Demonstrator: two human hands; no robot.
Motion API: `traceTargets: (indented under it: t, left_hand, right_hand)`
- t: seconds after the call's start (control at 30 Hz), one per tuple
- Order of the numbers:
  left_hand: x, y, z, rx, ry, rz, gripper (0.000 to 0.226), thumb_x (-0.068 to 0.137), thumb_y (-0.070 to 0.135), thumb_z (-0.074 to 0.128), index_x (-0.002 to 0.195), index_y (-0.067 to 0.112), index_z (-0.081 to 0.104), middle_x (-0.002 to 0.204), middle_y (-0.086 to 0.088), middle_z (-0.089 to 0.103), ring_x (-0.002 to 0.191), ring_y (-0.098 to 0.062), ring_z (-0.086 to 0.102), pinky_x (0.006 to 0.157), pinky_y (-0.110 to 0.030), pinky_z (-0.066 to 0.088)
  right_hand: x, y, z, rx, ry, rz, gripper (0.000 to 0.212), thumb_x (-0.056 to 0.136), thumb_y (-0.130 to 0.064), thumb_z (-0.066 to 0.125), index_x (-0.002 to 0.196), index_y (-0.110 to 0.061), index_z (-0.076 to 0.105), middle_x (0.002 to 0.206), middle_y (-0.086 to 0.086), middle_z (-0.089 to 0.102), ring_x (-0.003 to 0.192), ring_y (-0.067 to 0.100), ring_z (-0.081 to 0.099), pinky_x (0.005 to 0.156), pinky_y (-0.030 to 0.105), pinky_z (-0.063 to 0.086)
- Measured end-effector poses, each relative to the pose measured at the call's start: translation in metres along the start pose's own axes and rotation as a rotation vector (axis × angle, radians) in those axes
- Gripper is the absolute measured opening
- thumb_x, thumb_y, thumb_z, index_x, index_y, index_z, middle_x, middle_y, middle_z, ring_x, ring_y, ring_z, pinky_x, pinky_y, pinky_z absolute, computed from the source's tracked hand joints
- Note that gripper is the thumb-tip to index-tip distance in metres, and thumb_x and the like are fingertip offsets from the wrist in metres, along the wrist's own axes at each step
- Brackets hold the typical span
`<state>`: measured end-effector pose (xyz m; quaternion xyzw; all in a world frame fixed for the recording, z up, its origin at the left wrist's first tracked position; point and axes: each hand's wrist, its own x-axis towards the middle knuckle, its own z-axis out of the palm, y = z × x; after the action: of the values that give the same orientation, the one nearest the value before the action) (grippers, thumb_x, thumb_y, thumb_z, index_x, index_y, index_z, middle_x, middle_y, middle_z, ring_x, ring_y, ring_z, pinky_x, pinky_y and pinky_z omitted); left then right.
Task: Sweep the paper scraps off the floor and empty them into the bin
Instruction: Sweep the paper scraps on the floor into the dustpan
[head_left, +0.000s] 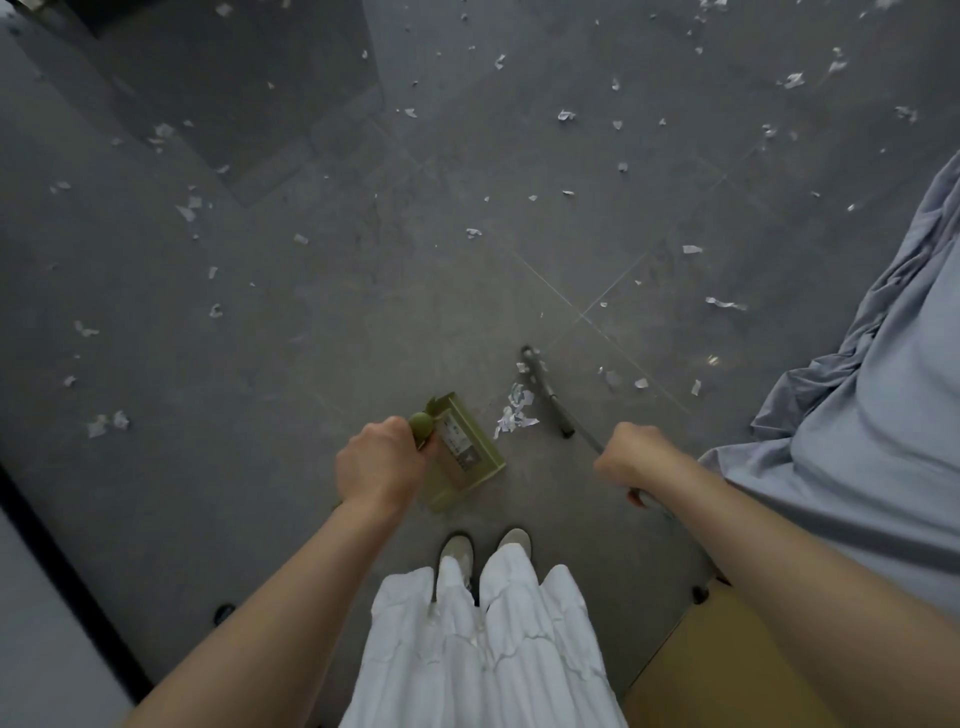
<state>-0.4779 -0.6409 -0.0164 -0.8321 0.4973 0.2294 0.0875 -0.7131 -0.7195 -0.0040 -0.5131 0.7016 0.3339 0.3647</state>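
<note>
The floor (322, 291) is dark grey tile, and torn white paper scraps (565, 115) lie scattered over most of it, thickest toward the far side. A rumpled grey-blue sheet (883, 395) hangs over the bed edge on the right, with a tan wooden surface (727, 670) showing below it. The person stands in white pleated trousers (483, 649) and pale shoes (458, 551). Their left hand (376, 465) is wrapped tightly round the green knob-ended handle of an olive-green dustpan (467, 457), which rests on the tile just ahead of the shoes. Their right hand (636, 457) is clenched about the thin shaft of a broom (550, 400), whose dark narrow head lies on the floor. A small heap of scraps (514, 413) sits between the broom head and the dustpan's mouth, just beside both.
</note>
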Motion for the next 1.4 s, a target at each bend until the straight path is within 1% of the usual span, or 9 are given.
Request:
traceTargets:
  t: [0.17,0.3,0.5,0.67,0.8,0.87,0.97,1.17,1.4]
  left_hand:
    - [0.003,-0.005,-0.001,-0.043,-0.050,0.018,0.044,0.098,0.052,0.053,0.096,0.009,0.061,0.097,-0.012,0.067,0.092,-0.034,0.065,0.065,-0.034,0.042]
    - [0.004,-0.010,-0.002,-0.064,-0.063,0.030,0.043,0.099,0.051,0.052,0.099,0.008,0.061,0.100,-0.013,0.067,0.093,-0.035,0.065,0.066,-0.034,0.043]
    - [0.001,-0.019,-0.001,-0.094,-0.074,0.032,0.041,0.099,0.052,0.051,0.089,0.012,0.053,0.088,-0.009,0.061,0.082,-0.031,0.061,0.064,-0.035,0.044]
    - [-0.002,-0.029,0.001,-0.102,-0.090,0.016,0.043,0.099,0.051,0.051,0.093,0.009,0.056,0.079,-0.004,0.048,0.080,-0.031,0.059,0.063,-0.035,0.040]
    - [-0.003,-0.032,0.002,-0.113,-0.085,-0.005,0.047,0.099,0.052,0.051,0.099,0.006,0.060,0.087,-0.009,0.056,0.094,-0.035,0.065,0.066,-0.036,0.039]
    - [-0.004,-0.034,0.002,-0.123,-0.082,-0.007,0.049,0.099,0.052,0.051,0.101,0.004,0.061,0.094,-0.013,0.063,0.096,-0.037,0.065,0.066,-0.035,0.039]
    - [-0.004,-0.033,0.002,-0.142,-0.084,-0.003,0.045,0.099,0.049,0.053,0.101,0.004,0.062,0.099,-0.015,0.065,0.096,-0.037,0.065,0.067,-0.035,0.039]
    - [-0.006,-0.028,0.000,-0.157,-0.091,0.015,0.041,0.100,0.049,0.051,0.091,0.009,0.055,0.080,-0.007,0.050,0.077,-0.030,0.055,0.065,-0.036,0.040]
    - [-0.009,-0.037,0.000,-0.185,-0.083,0.014,0.040,0.100,0.049,0.051,0.084,0.012,0.046,0.068,0.000,0.040,0.071,-0.025,0.047,0.062,-0.035,0.038]
  right_hand:
    - [-0.026,-0.016,0.015,-0.020,-0.053,-0.021,0.019,0.089,-0.009,0.043,0.072,-0.003,0.049,0.076,0.015,0.055,0.048,0.023,0.053,0.039,0.020,0.040]
    - [-0.039,-0.017,0.008,-0.027,-0.035,-0.007,0.020,0.091,-0.012,0.046,0.074,-0.003,0.051,0.075,0.014,0.054,0.047,0.021,0.050,0.034,0.014,0.033]
    - [-0.049,-0.018,0.012,-0.174,0.055,-0.067,0.009,0.090,-0.012,0.045,0.087,-0.006,0.051,0.073,0.011,0.053,0.055,0.022,0.057,0.043,0.025,0.044]
    - [-0.039,-0.023,0.025,-0.192,0.071,-0.079,0.012,0.089,-0.012,0.046,0.097,-0.009,0.055,0.082,0.010,0.051,0.077,0.027,0.055,0.057,0.029,0.045]
    - [-0.040,-0.026,0.039,-0.200,0.038,-0.070,0.008,0.089,-0.012,0.047,0.097,-0.010,0.049,0.072,0.007,0.041,0.064,0.022,0.052,0.058,0.030,0.045]
    - [-0.045,-0.026,0.047,-0.199,0.019,-0.070,0.004,0.089,-0.012,0.047,0.089,-0.008,0.048,0.072,0.007,0.043,0.064,0.022,0.053,0.056,0.030,0.046]
    - [-0.055,-0.029,0.056,-0.189,-0.022,-0.096,0.013,0.089,-0.010,0.046,0.075,-0.009,0.045,0.073,0.009,0.049,0.066,0.025,0.058,0.051,0.029,0.046]
    - [-0.076,-0.039,0.055,-0.219,-0.080,-0.125,0.015,0.091,-0.010,0.045,0.078,-0.006,0.051,0.077,0.014,0.057,0.052,0.023,0.054,0.041,0.024,0.042]
    - [-0.093,-0.037,0.032,-0.289,0.013,-0.136,0.017,0.089,-0.010,0.046,0.071,-0.008,0.048,0.074,0.011,0.053,0.049,0.022,0.053,0.039,0.027,0.041]
